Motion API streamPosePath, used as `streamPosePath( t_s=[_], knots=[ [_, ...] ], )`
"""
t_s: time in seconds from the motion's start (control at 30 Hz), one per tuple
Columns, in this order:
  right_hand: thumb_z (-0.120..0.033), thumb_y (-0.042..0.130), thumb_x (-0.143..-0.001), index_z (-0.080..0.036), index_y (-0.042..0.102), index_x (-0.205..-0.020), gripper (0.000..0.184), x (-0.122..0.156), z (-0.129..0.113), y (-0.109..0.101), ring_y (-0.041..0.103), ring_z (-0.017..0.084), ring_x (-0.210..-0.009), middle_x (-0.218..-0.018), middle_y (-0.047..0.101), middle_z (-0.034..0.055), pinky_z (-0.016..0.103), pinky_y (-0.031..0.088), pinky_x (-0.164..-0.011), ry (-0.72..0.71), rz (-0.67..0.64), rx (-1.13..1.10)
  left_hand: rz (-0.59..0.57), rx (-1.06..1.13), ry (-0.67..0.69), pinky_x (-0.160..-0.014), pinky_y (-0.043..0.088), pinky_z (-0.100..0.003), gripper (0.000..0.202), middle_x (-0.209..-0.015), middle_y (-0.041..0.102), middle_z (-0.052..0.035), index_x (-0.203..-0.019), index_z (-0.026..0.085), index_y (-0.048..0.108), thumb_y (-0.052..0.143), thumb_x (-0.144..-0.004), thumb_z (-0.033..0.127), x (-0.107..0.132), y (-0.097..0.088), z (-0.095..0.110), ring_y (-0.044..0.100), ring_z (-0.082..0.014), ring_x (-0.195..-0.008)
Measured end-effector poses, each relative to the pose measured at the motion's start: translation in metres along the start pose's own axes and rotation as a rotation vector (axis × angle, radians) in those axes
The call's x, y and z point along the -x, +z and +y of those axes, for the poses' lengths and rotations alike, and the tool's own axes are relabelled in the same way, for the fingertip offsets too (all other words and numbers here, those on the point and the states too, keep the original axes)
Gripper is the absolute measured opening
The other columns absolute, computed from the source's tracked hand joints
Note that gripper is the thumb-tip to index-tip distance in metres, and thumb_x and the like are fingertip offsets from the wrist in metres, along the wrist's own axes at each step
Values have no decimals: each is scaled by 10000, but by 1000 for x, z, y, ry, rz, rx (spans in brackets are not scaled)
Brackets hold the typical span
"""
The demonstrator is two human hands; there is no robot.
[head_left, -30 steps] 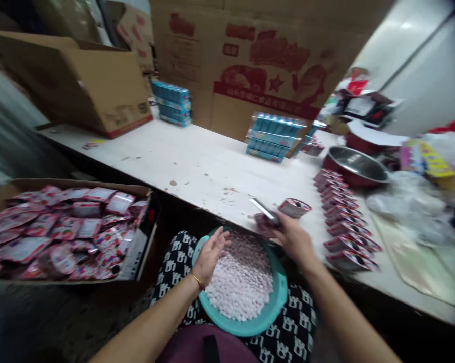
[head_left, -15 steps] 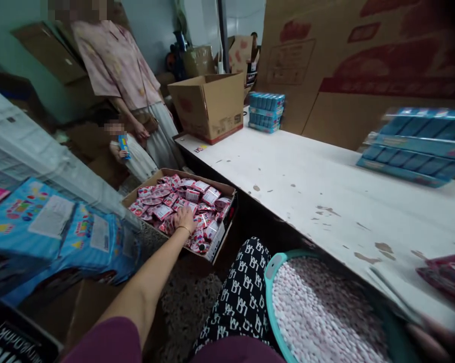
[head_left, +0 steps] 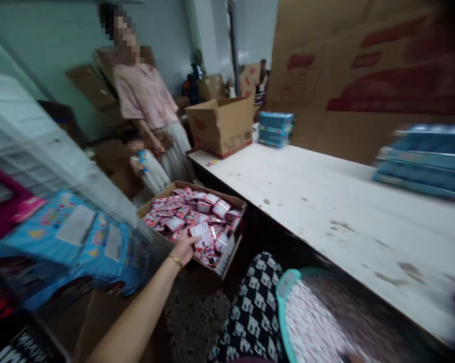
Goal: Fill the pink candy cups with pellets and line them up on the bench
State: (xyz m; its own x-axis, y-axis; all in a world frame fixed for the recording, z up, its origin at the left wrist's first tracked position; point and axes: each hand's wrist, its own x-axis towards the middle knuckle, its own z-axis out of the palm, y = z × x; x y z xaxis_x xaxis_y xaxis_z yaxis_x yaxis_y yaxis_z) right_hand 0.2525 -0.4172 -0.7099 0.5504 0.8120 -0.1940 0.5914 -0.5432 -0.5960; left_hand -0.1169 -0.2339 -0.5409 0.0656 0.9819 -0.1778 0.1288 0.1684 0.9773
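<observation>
A long white-painted table (head_left: pixel 326 212) runs along the right. Below it, a teal plastic basin (head_left: pixel 286 297) is cut off by the lower edge, its pale pink candies (head_left: pixel 318 322) blurred. A cardboard carton (head_left: pixel 163 194) brims with glossy foil packets (head_left: pixel 197 212). Just above them, the left hand (head_left: pixel 182 247) pinches one red-and-white foil packet (head_left: pixel 202 236) between partly closed fingers. The right hand is out of view.

Scuffed white table (head_left: pixel 318 217) under a cardboard carton (head_left: pixel 220 126) and stacked blue packs (head_left: pixel 424 161)
</observation>
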Motion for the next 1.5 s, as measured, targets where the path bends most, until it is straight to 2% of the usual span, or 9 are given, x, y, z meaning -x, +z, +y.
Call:
streamPosePath(
  t_s=[0.1, 0.17, 0.37, 0.57, 0.93, 1.1, 1.27, 1.4, 1.5],
  knots=[
    [-427, 496, -585, -279, 613, -885, 355, 62, 45, -15, 570, 266, -961, -963, 628, 90, 396, 463, -811, 4, -39, -46, -504, 594, -298, -804, 450, -363, 501, -1075, 593, -65, -1200, 239, 429, 599, -732, 189, 41, 59, -12, 594, -193, -887],
    [-373, 459, -638, -200, 589, -863, 312, 85, 53, -26, 575, 234, -902, -908, 632, 94, 351, 446, -821, -56, -94, -128, -660, 695, -494, -806, 456, -371, 457, -1076, 599, -48, -1191, 257, 445, 583, -760, 190, 64, 101, -27, 598, -187, -892],
    [-291, 472, -724, -177, 563, -928, 252, 100, 40, -85, 544, 196, -857, -909, 615, 53, 316, 422, -786, -106, -57, -227, -755, 664, -681, -765, 471, -367, 314, -979, 633, -63, -1099, 191, 516, 546, -789, 151, 93, 204, -69, 615, -171, -799],
    [-275, 434, -813, -198, 591, -1019, 270, 123, -3, -168, 547, 188, -912, -959, 613, 64, 290, 402, -796, -220, -110, 56, -808, 684, -701, -812, 459, -370, 227, -904, 649, -72, -1011, 150, 554, 529, -788, 115, 101, 251, -83, 624, -168, -794],
    [-117, 390, -800, -183, 591, -861, 220, 121, -81, -189, 529, 185, -799, -847, 579, 85, 283, 351, -663, -373, -105, 789, -926, 666, -662, -728, 488, -384, 258, -928, 645, -65, -1029, 182, 569, 553, -774, 143, 109, 266, -88, 613, -173, -747],
    [-92, 392, -794, -207, 564, -916, 240, 122, -43, -194, 517, 176, -822, -862, 571, 60, 280, 336, -691, -321, -51, 746, -881, 671, -562, -802, 453, -360, 275, -987, 632, -70, -1015, 179, 579, 609, -742, 171, 98, 254, -82, 603, -166, -812],
    [-59, 395, -774, -172, 567, -992, 299, 109, 29, -122, 544, 197, -908, -959, 600, 98, 293, 363, -765, -7, -169, 442, -749, 575, -378, -833, 425, -307, 455, -1056, 621, -79, -1133, 180, 538, 658, -694, 170, 83, 234, -76, 578, -188, -925],
    [-118, 422, -786, -198, 513, -1127, 361, 94, 34, -47, 509, 171, -1049, -1145, 567, 61, 277, 369, -865, -9, -167, 241, -712, 602, -409, -826, 435, -310, 457, -1050, 624, -85, -1138, 175, 532, 658, -699, 181, 81, 227, -78, 584, -184, -910],
    [-151, 417, -792, -195, 513, -1122, 346, 89, 32, -32, 517, 148, -1045, -1143, 575, 36, 267, 383, -883, -39, -138, 86, -699, 652, -451, -838, 438, -304, 411, -1084, 610, -78, -1120, 177, 539, 635, -720, 160, 81, 222, -78, 578, -168, -929]
  ],
)
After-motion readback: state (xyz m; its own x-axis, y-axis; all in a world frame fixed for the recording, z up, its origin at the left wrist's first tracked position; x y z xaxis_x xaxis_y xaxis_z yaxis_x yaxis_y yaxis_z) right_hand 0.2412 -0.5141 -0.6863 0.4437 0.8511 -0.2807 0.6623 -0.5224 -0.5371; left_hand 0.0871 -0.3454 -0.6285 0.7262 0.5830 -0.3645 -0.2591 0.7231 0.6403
